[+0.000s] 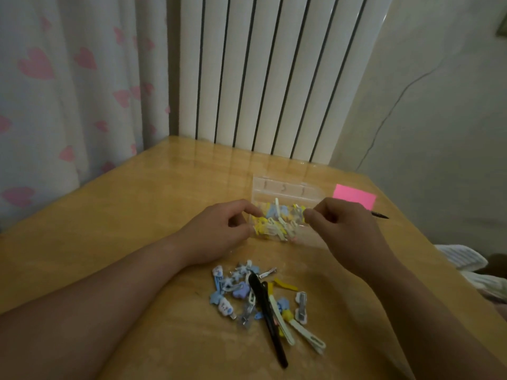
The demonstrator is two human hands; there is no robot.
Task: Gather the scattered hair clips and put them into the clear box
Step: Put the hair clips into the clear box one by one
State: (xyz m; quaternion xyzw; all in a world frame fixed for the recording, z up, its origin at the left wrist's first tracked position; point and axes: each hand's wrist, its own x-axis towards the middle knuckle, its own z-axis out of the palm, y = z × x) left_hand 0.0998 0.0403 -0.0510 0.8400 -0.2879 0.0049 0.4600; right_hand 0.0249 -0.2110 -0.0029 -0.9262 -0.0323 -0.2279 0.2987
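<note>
No legible text, label, brand or number is recorded. Three small dark marks are noted in a row on the far panel of the clear box (290,192); whether they are characters cannot be told. No writing can be made out on the pink note (354,196).
</note>
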